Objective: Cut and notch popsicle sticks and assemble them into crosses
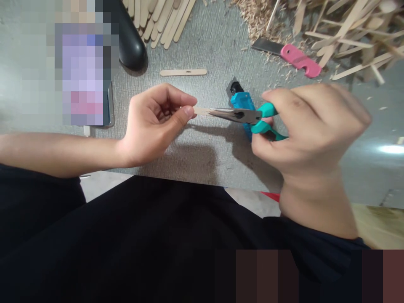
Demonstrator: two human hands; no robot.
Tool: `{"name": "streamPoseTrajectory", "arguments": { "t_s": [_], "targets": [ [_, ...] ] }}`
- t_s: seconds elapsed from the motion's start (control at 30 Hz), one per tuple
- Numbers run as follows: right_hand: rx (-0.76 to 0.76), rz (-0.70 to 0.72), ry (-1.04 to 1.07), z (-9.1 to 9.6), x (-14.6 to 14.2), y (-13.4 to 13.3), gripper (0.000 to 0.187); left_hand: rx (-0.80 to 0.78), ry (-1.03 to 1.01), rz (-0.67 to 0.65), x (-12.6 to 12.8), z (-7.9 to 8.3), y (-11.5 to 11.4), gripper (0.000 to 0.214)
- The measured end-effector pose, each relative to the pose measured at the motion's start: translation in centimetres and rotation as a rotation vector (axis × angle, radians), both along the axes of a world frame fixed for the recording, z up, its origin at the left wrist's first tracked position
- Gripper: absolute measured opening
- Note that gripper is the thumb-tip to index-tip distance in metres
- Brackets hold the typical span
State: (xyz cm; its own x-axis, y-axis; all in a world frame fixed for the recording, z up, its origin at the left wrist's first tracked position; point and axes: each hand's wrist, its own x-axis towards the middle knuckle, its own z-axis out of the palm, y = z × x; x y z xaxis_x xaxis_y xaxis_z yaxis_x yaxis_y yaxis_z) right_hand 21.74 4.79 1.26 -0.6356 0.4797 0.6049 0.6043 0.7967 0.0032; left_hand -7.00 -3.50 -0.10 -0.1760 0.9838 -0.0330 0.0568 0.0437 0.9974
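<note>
1. In the head view, my only feed, I see the left hand (151, 124) pinching a thin wooden strip (200, 110) between thumb and forefinger, just above the grey table (217, 59).
2. The right hand (311, 120) is wrapped around the teal handles of the long-nosed pliers (233, 113), whose tips point left and meet the strip's free end. I can't be sure how firmly they bite, as metal and wood blur together there.
3. So the strip sits between the left fingertips and the plier tips, with only a short pale length showing.
4. I'd judge it very light, dry and fairly stiff along its length, but fragile: a twist could split it along the grain. It shouldn't be slippery.
5. I'd take hold flat across its faces, close to the plier tips, and squeeze gently.
6. A blue cutter (244, 103) lies partly beneath the pliers, its blade end pointing away from the person; I'd watch the knuckles there. Beyond the hands are a loose wooden stick (176, 73), a pink-handled knife (299, 59) and wood shavings (252, 21).
</note>
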Motion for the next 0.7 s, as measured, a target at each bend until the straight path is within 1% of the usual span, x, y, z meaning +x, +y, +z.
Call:
{"name": "streamPoseTrajectory", "arguments": {
  "t_s": [0.17, 0.27, 0.37, 0.47, 0.63, 0.7],
  "targets": [
    [0.080, -0.027, -0.003, -0.5, 0.0, 0.6, 0.054, 0.011, -0.015, 0.020, 0.0, -0.1, 0.0, 0.022],
    [0.103, -0.016, -0.012, -0.7, 0.0, 0.9, 0.056, 0.035, 0.006, 0.002, 0.0, 0.1, 0.0, 0.022],
    [0.136, -0.004, 0.010, -0.7, 0.0, 1.1, 0.053, 0.043, 0.015, -0.025, 0.0, 0.3, 0.0, 0.022],
    [0.139, -0.010, 0.009, -0.7, 0.0, 1.1, 0.047, 0.013, -0.004, -0.021, 0.0, 0.4, 0.0, 0.021],
    [0.172, -0.094, -0.044, -0.8, 0.0, 0.8, 0.044, 0.016, -0.016, -0.023, 0.0, 0.5, 0.0, 0.019],
    [0.138, -0.082, 0.004, -0.8, 0.1, 0.9, 0.043, 0.011, -0.014, -0.023, -0.1, 0.5, 0.1, 0.020]
  ]
}}
